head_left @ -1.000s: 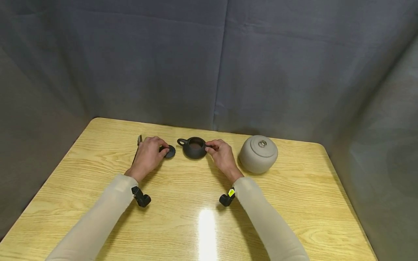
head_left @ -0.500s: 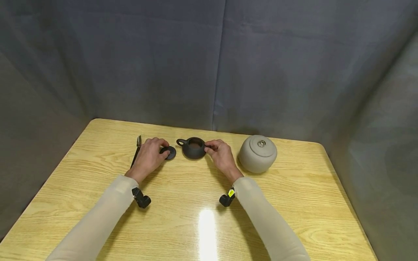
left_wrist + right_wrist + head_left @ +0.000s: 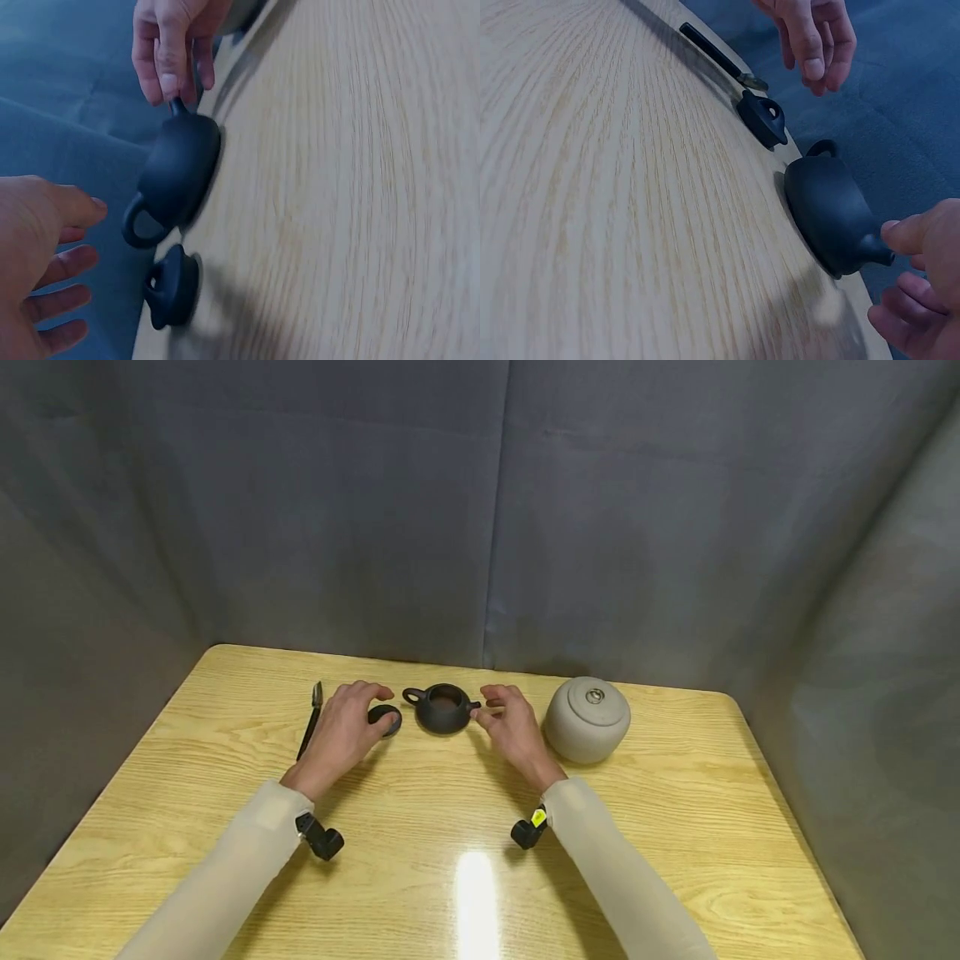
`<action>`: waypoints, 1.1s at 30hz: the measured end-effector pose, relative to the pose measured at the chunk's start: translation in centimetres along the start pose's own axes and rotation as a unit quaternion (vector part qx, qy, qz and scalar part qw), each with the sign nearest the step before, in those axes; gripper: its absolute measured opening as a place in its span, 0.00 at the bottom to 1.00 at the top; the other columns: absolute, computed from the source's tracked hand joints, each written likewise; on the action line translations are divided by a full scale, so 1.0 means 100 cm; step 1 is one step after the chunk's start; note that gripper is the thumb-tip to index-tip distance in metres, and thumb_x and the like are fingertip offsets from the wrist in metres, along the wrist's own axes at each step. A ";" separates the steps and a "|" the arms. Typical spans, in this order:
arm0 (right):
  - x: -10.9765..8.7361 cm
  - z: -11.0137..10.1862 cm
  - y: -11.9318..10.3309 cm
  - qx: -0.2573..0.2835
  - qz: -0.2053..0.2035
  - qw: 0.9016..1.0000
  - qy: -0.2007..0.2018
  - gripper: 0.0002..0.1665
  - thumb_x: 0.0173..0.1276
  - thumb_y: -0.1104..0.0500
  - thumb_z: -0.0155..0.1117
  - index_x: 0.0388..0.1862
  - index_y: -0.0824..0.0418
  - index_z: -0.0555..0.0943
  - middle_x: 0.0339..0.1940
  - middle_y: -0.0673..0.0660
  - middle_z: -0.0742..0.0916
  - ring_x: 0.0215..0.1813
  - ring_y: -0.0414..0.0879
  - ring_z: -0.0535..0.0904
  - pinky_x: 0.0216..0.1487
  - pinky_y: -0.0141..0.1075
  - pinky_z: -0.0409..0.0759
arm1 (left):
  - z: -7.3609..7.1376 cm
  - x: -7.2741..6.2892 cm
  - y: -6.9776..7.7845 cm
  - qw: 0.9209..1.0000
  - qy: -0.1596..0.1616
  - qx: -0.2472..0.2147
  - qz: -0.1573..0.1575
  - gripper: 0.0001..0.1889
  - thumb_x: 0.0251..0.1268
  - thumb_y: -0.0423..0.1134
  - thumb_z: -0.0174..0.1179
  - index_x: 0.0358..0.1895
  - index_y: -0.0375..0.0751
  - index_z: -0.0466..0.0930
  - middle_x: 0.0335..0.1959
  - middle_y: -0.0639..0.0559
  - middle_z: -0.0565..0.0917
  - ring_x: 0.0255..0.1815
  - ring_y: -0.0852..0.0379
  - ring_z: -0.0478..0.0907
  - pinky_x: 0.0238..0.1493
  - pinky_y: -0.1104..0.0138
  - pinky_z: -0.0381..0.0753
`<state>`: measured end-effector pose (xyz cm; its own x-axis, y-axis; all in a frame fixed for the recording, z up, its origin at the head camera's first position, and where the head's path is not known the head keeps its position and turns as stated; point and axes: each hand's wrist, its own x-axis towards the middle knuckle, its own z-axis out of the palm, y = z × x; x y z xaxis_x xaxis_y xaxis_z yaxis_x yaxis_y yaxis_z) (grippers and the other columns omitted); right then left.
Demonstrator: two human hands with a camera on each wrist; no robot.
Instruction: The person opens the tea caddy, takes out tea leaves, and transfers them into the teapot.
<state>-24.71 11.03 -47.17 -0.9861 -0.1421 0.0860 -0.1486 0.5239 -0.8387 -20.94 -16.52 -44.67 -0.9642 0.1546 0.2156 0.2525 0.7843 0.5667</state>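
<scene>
A dark lidless teapot [image 3: 441,717] stands upright on the table, its loop handle to the left and its short spout to the right. Just left of it lies its dark lid [image 3: 177,289], knob up. My left hand [image 3: 339,731] hovers by the lid with thumb and fingers spread, holding nothing; in the left wrist view a gap shows between them. Beside the spout [image 3: 874,249] is my right hand [image 3: 516,731], its fingers parted and loosely bent, the thumb tip close to the spout.
A grey lidded jar [image 3: 587,727] stands right of my right hand. Left of my left hand lies a slim tool with a black handle [image 3: 308,732] and a metal tip. A grey curtain [image 3: 360,527] hangs behind the table's back edge.
My right fingers have let go of the spout and spread. My left hand has released the lid and drawn slightly away from it. Teapot and lid stay in place.
</scene>
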 end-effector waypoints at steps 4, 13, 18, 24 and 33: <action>-0.004 -0.006 -0.001 -0.002 0.003 1.000 0.007 0.27 0.76 0.58 0.70 0.70 0.65 0.79 0.66 0.62 0.81 0.67 0.59 0.82 0.66 0.52 0.84 | -0.002 -0.001 0.009 1.000 0.007 -0.010 0.014 0.18 0.76 0.42 0.67 0.63 0.39 0.84 0.61 0.41 0.85 0.67 0.37 0.76 0.70 0.41 0.74; -0.016 -0.019 -0.008 -0.018 0.000 1.000 0.016 0.27 0.76 0.54 0.71 0.71 0.60 0.79 0.68 0.59 0.81 0.69 0.56 0.80 0.67 0.52 0.83 | -0.003 -0.006 0.034 0.998 0.024 -0.017 0.051 0.17 0.74 0.42 0.69 0.60 0.39 0.85 0.60 0.41 0.86 0.64 0.38 0.78 0.66 0.43 0.77; -0.023 -0.025 -0.015 -0.035 -0.025 0.999 0.018 0.27 0.77 0.54 0.71 0.71 0.59 0.80 0.67 0.59 0.81 0.69 0.57 0.80 0.68 0.51 0.82 | 0.007 -0.012 0.041 0.998 0.010 -0.027 0.057 0.19 0.74 0.43 0.70 0.61 0.39 0.84 0.59 0.43 0.86 0.64 0.39 0.78 0.65 0.44 0.79; -0.035 -0.037 -0.025 -0.055 -0.062 0.996 0.025 0.27 0.77 0.54 0.70 0.71 0.59 0.80 0.67 0.59 0.82 0.69 0.57 0.80 0.67 0.52 0.83 | 0.023 -0.016 0.051 0.996 0.000 -0.049 0.073 0.20 0.73 0.43 0.71 0.61 0.39 0.84 0.59 0.44 0.86 0.63 0.42 0.79 0.65 0.46 0.79; -0.050 -0.049 -0.036 -0.071 -0.110 0.991 0.041 0.25 0.77 0.57 0.71 0.69 0.61 0.80 0.65 0.61 0.83 0.66 0.59 0.81 0.66 0.56 0.83 | 0.046 -0.014 0.073 0.993 -0.019 -0.083 0.080 0.23 0.72 0.47 0.72 0.64 0.42 0.82 0.63 0.48 0.84 0.67 0.45 0.79 0.68 0.48 0.80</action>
<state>-19.56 13.97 -41.94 -0.9304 -0.2003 0.3069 -0.3640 0.6019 -0.7108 -18.09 -8.22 -44.47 -0.9118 0.2948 0.2859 0.4105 0.6381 0.6514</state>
